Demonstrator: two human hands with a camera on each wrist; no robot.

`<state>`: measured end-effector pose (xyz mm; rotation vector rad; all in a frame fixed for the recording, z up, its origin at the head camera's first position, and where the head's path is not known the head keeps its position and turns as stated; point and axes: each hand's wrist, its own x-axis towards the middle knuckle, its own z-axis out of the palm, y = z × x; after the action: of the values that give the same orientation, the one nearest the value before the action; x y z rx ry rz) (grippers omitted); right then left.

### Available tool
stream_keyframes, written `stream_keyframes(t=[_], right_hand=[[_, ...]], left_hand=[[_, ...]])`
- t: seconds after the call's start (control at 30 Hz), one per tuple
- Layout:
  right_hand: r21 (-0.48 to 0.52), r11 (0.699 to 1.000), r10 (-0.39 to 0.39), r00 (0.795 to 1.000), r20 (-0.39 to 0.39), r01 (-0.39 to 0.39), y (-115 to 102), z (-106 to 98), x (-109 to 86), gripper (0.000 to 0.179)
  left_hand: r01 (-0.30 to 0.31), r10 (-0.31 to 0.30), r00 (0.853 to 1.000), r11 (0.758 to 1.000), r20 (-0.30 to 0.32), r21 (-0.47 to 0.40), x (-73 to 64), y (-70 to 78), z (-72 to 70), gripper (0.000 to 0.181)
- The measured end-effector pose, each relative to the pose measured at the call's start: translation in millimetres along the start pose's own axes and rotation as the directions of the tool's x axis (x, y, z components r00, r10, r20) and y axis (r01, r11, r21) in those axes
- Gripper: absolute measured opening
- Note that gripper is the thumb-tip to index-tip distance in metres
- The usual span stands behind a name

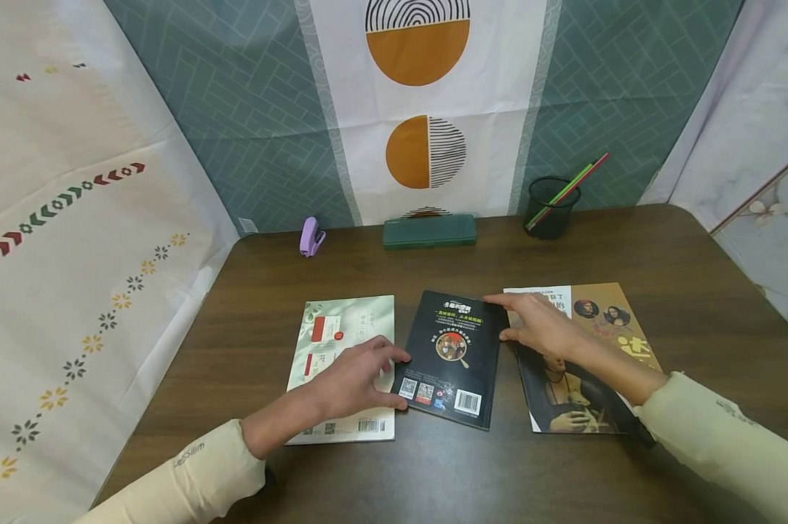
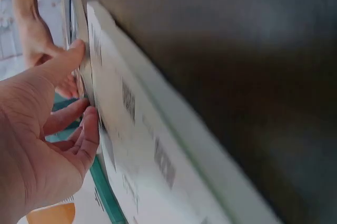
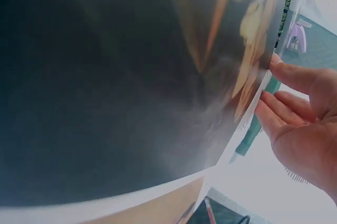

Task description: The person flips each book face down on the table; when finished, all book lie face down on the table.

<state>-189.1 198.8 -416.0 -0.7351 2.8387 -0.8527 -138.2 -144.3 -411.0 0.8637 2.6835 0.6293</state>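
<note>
A black book [image 1: 426, 349] with a round picture and a barcode lies slightly turned on the table. My left hand [image 1: 357, 375] reaches over a pale green book [image 1: 351, 316], its thumb and fingertips at the black book's left edge. On the other side, my right hand [image 1: 540, 327] has its fingertips at the upper right corner and its thumb by the right edge. Beneath the right forearm is a brown and dark book [image 1: 583, 400] with painted portraits. Both hands keep their fingers loosely extended; the left wrist view shows the left thumb [image 2: 71, 58] spread from the fingers.
Along the back of the brown wooden table [image 1: 256, 284] stand a purple stapler [image 1: 311, 237], a dark green case [image 1: 429, 232] and a black mesh pen cup [image 1: 551, 215] holding pencils. Patterned cloth [image 1: 256, 94] hangs behind, with more cloth at both sides.
</note>
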Motion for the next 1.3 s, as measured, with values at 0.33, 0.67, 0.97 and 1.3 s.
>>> stream_keyframes(t=[0.33, 0.67, 0.97, 1.3], right_hand=[[-0.039, 0.998, -0.040, 0.995, 0.089, 0.044, 2.1, -7.0, 9.3, 0.067], [-0.030, 0.997, -0.068, 0.983, 0.168, 0.074, 4.0, -10.6, 14.9, 0.071], [-0.032, 0.997, -0.060, 0.978, 0.198, 0.068, 4.7, -10.9, 17.5, 0.071], [0.007, 0.998, -0.070, 0.972, 0.223, 0.070, 2.1, -12.2, 17.3, 0.070]], left_hand=[[-0.033, 0.035, 0.999, 0.998, -0.030, 0.056, -10.4, 8.0, 9.7, 0.067], [-0.073, 0.087, 0.989, 0.990, -0.119, 0.122, -17.3, 9.6, 20.7, 0.069], [-0.099, 0.115, 0.988, 0.984, -0.105, 0.145, -21.7, 12.2, 23.2, 0.071], [-0.122, 0.134, 0.987, 0.983, -0.087, 0.137, -22.7, 9.1, 24.4, 0.076]])
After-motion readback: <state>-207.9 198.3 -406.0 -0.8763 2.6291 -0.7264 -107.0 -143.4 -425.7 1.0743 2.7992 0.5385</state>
